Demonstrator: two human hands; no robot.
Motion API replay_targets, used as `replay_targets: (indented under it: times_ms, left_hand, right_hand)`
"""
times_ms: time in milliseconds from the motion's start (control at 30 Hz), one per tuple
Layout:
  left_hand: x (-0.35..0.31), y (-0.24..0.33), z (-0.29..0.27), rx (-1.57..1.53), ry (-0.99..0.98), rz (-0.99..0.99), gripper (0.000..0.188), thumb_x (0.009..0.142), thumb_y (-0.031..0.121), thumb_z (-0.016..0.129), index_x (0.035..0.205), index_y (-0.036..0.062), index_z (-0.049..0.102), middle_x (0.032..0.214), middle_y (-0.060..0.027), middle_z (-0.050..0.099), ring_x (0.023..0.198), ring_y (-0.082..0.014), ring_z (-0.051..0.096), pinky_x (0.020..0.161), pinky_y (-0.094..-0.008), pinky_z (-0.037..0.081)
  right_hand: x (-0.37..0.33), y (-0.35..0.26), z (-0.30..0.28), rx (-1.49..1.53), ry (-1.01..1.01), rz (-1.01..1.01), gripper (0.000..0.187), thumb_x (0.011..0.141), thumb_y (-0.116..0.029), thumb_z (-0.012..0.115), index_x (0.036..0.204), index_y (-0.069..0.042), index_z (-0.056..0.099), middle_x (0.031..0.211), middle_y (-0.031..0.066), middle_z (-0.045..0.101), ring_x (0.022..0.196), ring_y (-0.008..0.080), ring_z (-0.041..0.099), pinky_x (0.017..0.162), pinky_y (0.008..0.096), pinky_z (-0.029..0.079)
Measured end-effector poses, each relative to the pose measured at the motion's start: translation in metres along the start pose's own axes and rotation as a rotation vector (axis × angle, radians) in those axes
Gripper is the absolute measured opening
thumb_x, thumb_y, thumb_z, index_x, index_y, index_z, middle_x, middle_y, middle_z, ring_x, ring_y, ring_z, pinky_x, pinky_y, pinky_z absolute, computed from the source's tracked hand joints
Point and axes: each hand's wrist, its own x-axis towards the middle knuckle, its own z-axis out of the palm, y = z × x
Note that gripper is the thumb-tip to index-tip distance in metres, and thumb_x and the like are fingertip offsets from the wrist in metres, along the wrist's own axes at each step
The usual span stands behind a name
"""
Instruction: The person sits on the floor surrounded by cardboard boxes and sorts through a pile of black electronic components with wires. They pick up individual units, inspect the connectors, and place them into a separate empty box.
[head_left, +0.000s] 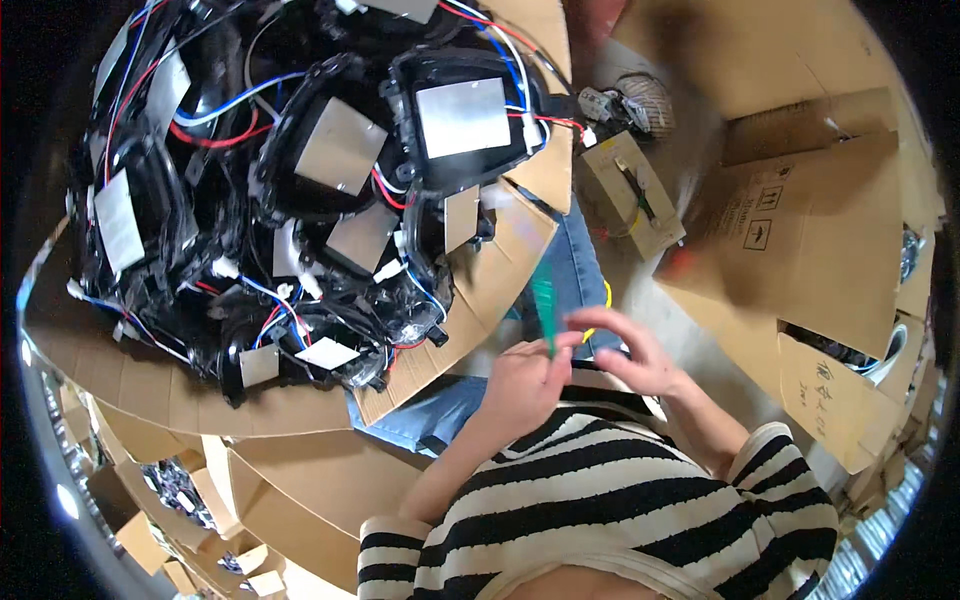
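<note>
Over my lap, my left hand is closed on a thin green strip, which points up and away from me. The strip is smeared by motion, so its exact kind is unclear. Close on its right is my right hand, its fingers apart and bent toward the left hand's fingertips. I see nothing held in it. To the left, a large open carton is heaped with black plastic lamp housings that carry silver metal plates and red, white and blue wires with white connectors.
A curved yellow cord shows beside my jeans. Beyond my knee lies a cardboard piece with a dark item on it. A big carton stands at right. More open boxes with parts sit at lower left.
</note>
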Motion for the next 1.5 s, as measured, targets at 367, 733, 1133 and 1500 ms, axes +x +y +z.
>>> replay_targets:
  times_ms: [367, 733, 1133, 1500]
  left_hand:
    - [-0.016, -0.015, -0.008, 0.125, -0.055, 0.064, 0.023, 0.076, 0.019, 0.052, 0.094, 0.0044, 0.052, 0.085, -0.013, 0.054, 0.078, -0.0277, 0.054, 0.068, -0.036, 0.044]
    - [-0.06, -0.024, -0.037, -0.244, 0.589, -0.022, 0.012, 0.073, 0.006, 0.057, 0.084, -0.0003, 0.057, 0.07, -0.0077, 0.055, 0.061, -0.0141, 0.053, 0.057, -0.0252, 0.043]
    - [-0.075, -0.094, -0.044, -0.098, 1.116, -0.385, 0.026, 0.075, 0.008, 0.059, 0.094, -0.0007, 0.042, 0.079, -0.0037, 0.045, 0.068, -0.0078, 0.044, 0.063, -0.0195, 0.039]
    - [-0.008, -0.093, -0.049, 0.299, 0.781, -0.262, 0.032, 0.067, 0.022, 0.063, 0.085, -0.0009, 0.05, 0.076, -0.0151, 0.052, 0.069, -0.0332, 0.051, 0.063, -0.0383, 0.041]
  right_hand:
    - [0.035, -0.049, 0.041, 0.131, 0.148, -0.049, 0.016, 0.084, -0.01, 0.041, 0.09, 0.001, 0.052, 0.066, 0.0061, 0.052, 0.056, 0.0101, 0.048, 0.048, 0.0224, 0.037]
    - [0.032, -0.044, 0.068, -0.261, -0.059, 0.057, 0.008, 0.078, -0.005, 0.048, 0.08, 0.001, 0.053, 0.061, 0.0105, 0.051, 0.046, 0.0173, 0.049, 0.043, 0.0269, 0.035]
    - [0.046, -0.023, 0.052, -0.204, -0.113, 0.178, 0.006, 0.08, -0.007, 0.047, 0.081, -0.001, 0.047, 0.06, 0.0049, 0.05, 0.052, 0.0113, 0.049, 0.047, 0.0235, 0.037]
    - [0.053, -0.023, 0.065, -0.252, -0.201, 0.077, 0.007, 0.076, -0.005, 0.052, 0.079, 0.001, 0.053, 0.064, 0.0101, 0.05, 0.053, 0.0197, 0.049, 0.047, 0.0277, 0.038]
